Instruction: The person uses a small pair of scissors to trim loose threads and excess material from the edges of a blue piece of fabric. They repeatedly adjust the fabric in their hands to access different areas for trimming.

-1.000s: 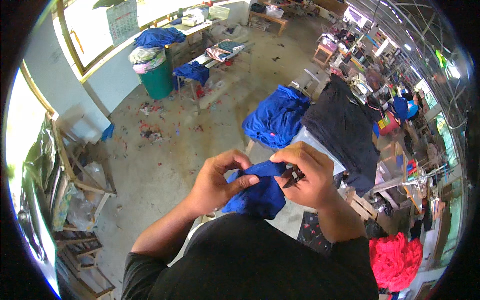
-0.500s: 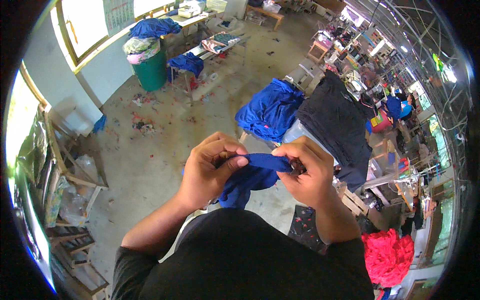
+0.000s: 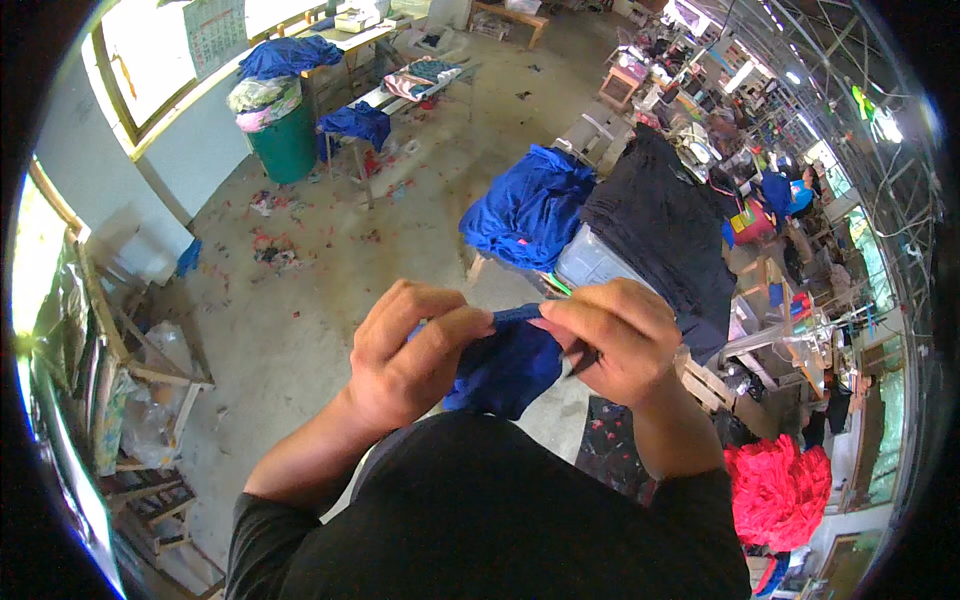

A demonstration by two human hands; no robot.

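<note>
A piece of dark blue cloth (image 3: 507, 372) hangs between my two hands in front of my chest, its top edge stretched into a narrow band. My left hand (image 3: 410, 350) pinches the left end of that edge between thumb and forefinger. At the other end, my right hand (image 3: 620, 335) grips the edge the same way. Under the right thumb something dark shows, too shaded to tell what it is. The lower part of the cloth falls loose toward my black shirt.
Ahead are a blue cloth heap (image 3: 530, 205), a grey plastic bin (image 3: 600, 262) and a stack of black cloth (image 3: 660, 235). A red cloth pile (image 3: 780, 492) lies at the lower right. Far left stand a green barrel (image 3: 280, 145) and a wooden rack (image 3: 165, 375). Scraps litter the floor.
My fingers have shifted along the cloth's edge, which now shows as a thinner, shorter band between them. The cloth hangs more spread out below. The view has turned slightly.
</note>
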